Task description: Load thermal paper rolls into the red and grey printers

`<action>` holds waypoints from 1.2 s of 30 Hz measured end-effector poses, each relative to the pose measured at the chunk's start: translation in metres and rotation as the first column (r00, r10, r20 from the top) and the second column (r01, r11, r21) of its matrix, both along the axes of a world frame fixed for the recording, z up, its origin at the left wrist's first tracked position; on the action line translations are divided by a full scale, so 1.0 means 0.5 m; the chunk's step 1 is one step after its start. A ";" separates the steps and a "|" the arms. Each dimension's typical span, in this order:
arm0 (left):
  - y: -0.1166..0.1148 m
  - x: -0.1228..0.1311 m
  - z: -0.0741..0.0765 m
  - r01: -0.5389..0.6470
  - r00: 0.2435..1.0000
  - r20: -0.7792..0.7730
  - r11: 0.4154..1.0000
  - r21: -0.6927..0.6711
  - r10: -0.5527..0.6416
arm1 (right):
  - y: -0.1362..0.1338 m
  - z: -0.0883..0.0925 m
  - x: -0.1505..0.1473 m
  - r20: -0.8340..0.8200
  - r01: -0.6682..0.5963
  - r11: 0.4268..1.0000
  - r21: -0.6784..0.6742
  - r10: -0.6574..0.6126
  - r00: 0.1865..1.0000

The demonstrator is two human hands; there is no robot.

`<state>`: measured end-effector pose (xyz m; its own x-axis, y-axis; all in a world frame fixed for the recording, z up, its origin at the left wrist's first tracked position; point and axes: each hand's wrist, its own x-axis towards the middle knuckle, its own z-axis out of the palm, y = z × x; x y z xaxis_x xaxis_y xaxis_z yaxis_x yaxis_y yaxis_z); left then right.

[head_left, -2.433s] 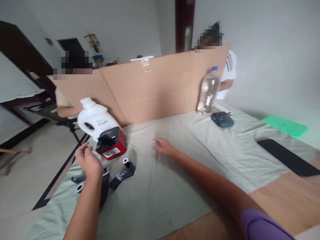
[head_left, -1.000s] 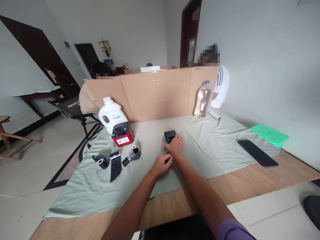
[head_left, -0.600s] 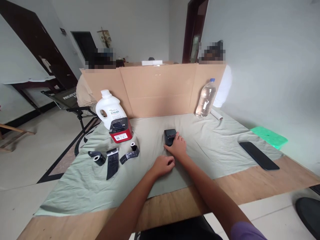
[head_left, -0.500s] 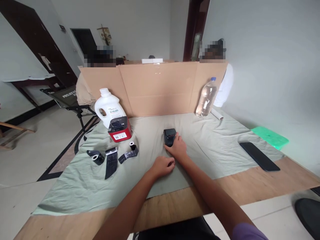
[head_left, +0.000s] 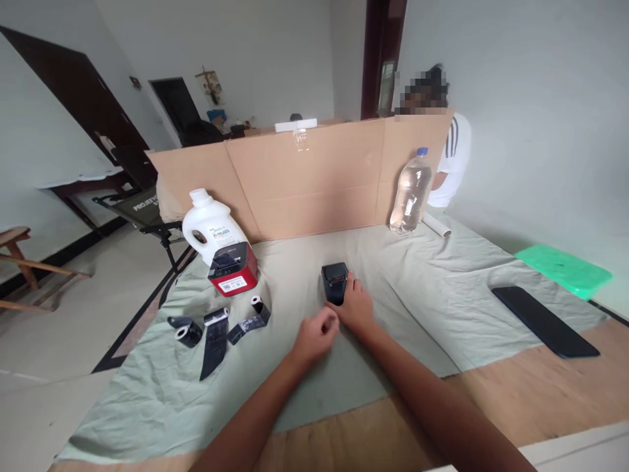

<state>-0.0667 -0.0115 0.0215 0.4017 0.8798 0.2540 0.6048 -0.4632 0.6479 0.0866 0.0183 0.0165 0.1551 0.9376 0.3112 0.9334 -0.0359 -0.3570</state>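
A small black boxy device (head_left: 335,283), much like a portable receipt printer, stands on the green-grey cloth (head_left: 304,259) in front of me. Around its right side and near edge wraps my right hand (head_left: 357,307), thumb at the front and fingers along the side. Just left of that and nearer to me, my left hand (head_left: 314,334) has its fingers curled in, with a small gap inside the curl and nothing seen in it. It is close to the right thumb; whether they touch, I cannot tell.
Left lie several black paper rolls (head_left: 189,333), partly unrolled. Behind them stand a red-and-black printer (head_left: 233,269) and a white jug (head_left: 211,223). A cardboard screen (head_left: 314,183) closes the back, a water bottle (head_left: 411,193) before it. At right lies a dark flat slab (head_left: 543,321); a person (head_left: 455,157) sits beyond.
My left hand has lifted a little and come closer to the right hand. The right hand stays on the black device. The whole view has shifted and tilted slightly.
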 end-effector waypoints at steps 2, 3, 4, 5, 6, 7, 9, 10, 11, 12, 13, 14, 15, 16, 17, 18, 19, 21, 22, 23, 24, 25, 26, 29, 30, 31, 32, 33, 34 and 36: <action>0.064 -0.012 0.017 -0.212 0.966 0.145 0.977 -0.031 0.214 | -0.002 0.003 0.001 -0.023 -0.003 1.000 -0.009 0.003 1.000; 0.094 -0.015 0.023 -0.264 0.952 0.152 0.964 -0.037 0.266 | -0.003 0.005 0.002 -0.033 -0.007 1.000 -0.006 0.007 0.999; 0.120 -0.016 0.026 -0.279 0.951 0.124 0.959 -0.041 0.282 | -0.004 0.006 0.003 -0.041 -0.009 1.000 -0.001 0.009 0.999; 0.140 -0.014 0.025 -0.266 0.959 0.096 0.963 -0.042 0.268 | -0.005 0.007 0.003 -0.047 -0.014 1.000 0.005 0.015 0.999; 0.153 -0.011 0.020 -0.253 0.964 0.065 0.966 -0.047 0.256 | -0.006 0.007 0.004 -0.052 -0.022 1.000 0.010 0.022 0.998; 0.158 -0.007 0.011 -0.244 0.969 0.025 0.968 -0.050 0.246 | -0.005 0.006 0.005 -0.056 -0.029 0.999 0.012 0.030 0.998; 0.153 0.002 -0.008 -0.236 0.969 -0.080 0.971 -0.036 0.233 | -0.004 0.003 0.006 -0.059 -0.037 0.999 0.007 0.038 0.998; 0.146 0.006 -0.015 -0.235 0.963 -0.139 0.972 -0.024 0.229 | -0.002 0.002 0.006 -0.060 -0.040 0.999 0.005 0.040 0.997; 0.138 0.009 -0.020 -0.229 0.956 -0.193 0.973 -0.013 0.222 | -0.001 0.000 0.006 -0.061 -0.040 0.999 0.003 0.040 0.997; 0.132 0.011 -0.022 -0.224 0.947 -0.237 0.975 -0.008 0.215 | 0.000 -0.001 0.005 -0.061 -0.041 0.999 0.003 0.041 0.997; 0.128 0.013 -0.021 -0.224 0.939 -0.268 0.974 -0.009 0.214 | 0.002 -0.002 0.005 -0.062 -0.041 0.999 0.005 0.041 0.997; 0.126 0.014 -0.017 -0.234 0.932 -0.288 0.972 -0.013 0.220 | 0.003 -0.003 0.005 -0.062 -0.042 0.999 0.006 0.042 0.997; 0.126 0.014 -0.012 -0.245 0.924 -0.307 0.969 -0.017 0.228 | 0.004 -0.003 0.005 -0.061 -0.045 0.999 0.007 0.045 0.997; 0.127 0.015 -0.007 -0.254 0.914 -0.329 0.967 -0.015 0.235 | 0.004 -0.003 0.005 -0.059 -0.052 0.999 0.005 0.052 0.997; 0.130 0.016 -0.001 -0.261 0.903 -0.356 0.965 -0.007 0.242 | 0.004 -0.004 0.006 -0.056 -0.064 0.998 0.002 0.064 0.996; 0.133 0.017 0.004 -0.263 0.889 -0.386 0.965 0.004 0.244 | 0.005 -0.004 0.006 -0.052 -0.077 0.997 -0.001 0.076 0.996; 0.136 0.018 0.009 -0.260 0.875 -0.420 0.965 0.016 0.243 | 0.005 -0.005 0.007 -0.051 -0.088 0.996 -0.005 0.088 0.995; 0.142 0.018 0.016 -0.245 0.843 -0.486 0.969 0.039 0.233 | 0.005 -0.006 0.008 -0.054 -0.104 0.995 -0.006 0.104 0.993; 0.144 0.017 0.019 -0.235 0.828 -0.513 0.971 0.050 0.227 | 0.006 -0.007 0.008 -0.058 -0.106 0.994 -0.004 0.106 0.993; 0.145 0.017 0.021 -0.223 0.815 -0.537 0.973 0.059 0.219 | 0.006 -0.008 0.008 -0.064 -0.108 0.994 0.000 0.108 0.992; 0.146 0.015 0.022 -0.208 0.805 -0.556 0.976 0.066 0.209 | 0.007 -0.009 0.008 -0.071 -0.108 0.994 0.005 0.108 0.992; 0.146 0.014 0.024 -0.192 0.797 -0.572 0.979 0.069 0.196 | 0.008 -0.010 0.008 -0.079 -0.106 0.994 0.012 0.107 0.991; 0.146 0.012 0.025 -0.178 0.791 -0.584 0.982 0.068 0.184 | 0.009 -0.010 0.007 -0.089 -0.101 0.995 0.019 0.102 0.991; 0.142 0.009 0.026 -0.162 0.785 -0.597 0.985 0.063 0.167 | 0.012 -0.011 0.005 -0.129 -0.074 0.997 0.033 0.078 0.989; 0.141 0.009 0.026 -0.164 0.787 -0.593 0.984 0.065 0.170 | 0.012 -0.011 0.005 -0.142 -0.068 0.997 0.036 0.072 0.987; 0.140 0.010 0.025 -0.167 0.790 -0.588 0.984 0.069 0.175 | 0.013 -0.012 0.005 -0.153 -0.064 0.997 0.038 0.069 0.986; 0.139 0.010 0.025 -0.170 0.792 -0.583 0.983 0.074 0.181 | 0.013 -0.012 0.005 -0.160 -0.062 0.997 0.040 0.068 0.985; 0.138 0.010 0.023 -0.171 0.795 -0.578 0.982 0.079 0.185 | 0.013 -0.013 0.006 -0.162 -0.064 0.997 0.042 0.070 0.984; 0.139 0.010 0.022 -0.173 0.797 -0.574 0.982 0.082 0.188 | 0.014 -0.015 0.006 -0.163 -0.065 0.997 0.044 0.071 0.984; 0.141 0.008 0.018 -0.177 0.805 -0.560 0.981 0.083 0.193 | 0.015 -0.018 0.008 -0.159 -0.064 0.997 0.049 0.071 0.985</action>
